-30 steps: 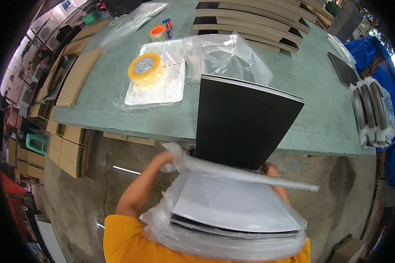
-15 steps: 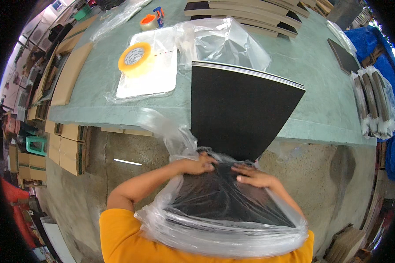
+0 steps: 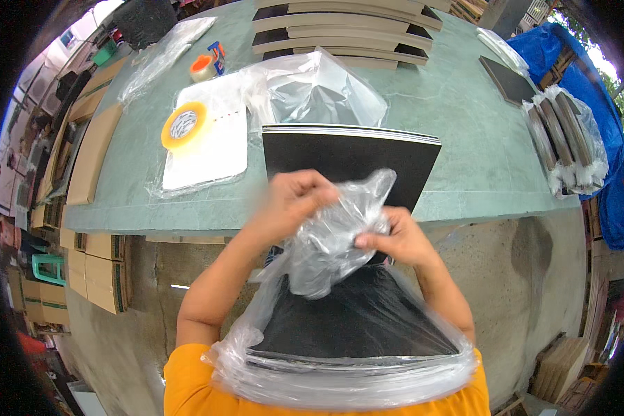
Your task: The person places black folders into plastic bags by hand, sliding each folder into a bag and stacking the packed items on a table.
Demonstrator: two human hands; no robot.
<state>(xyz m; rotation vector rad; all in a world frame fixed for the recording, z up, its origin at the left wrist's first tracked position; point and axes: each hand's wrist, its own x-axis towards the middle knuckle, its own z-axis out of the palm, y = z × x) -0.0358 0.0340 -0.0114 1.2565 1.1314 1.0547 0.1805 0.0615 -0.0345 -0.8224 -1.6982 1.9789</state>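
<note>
- Green table: spanning the far half of the scene, near edge just beyond the hands.
- Clear plastic bag: nearest the body, wrapped around a stack of black boards; open mouth gathered upward into a bunch between both hands.
- Black board stack on table: lying flat at the near edge, directly beyond the hands, partly overhanging.
- Crumpled clear bag: on the table, just beyond that stack.
- White sheet in plastic: to the left on the table, bearing a yellow tape roll.
- Bagged dark boards: standing on edge at the far right.
- Left hand: closed tight on the gathered bag mouth, left side of the bunch.
- Right hand: fingers pinched shut on the same bunch, right side, touching the plastic.
- Small tape dispenser: far left on the table.
</note>
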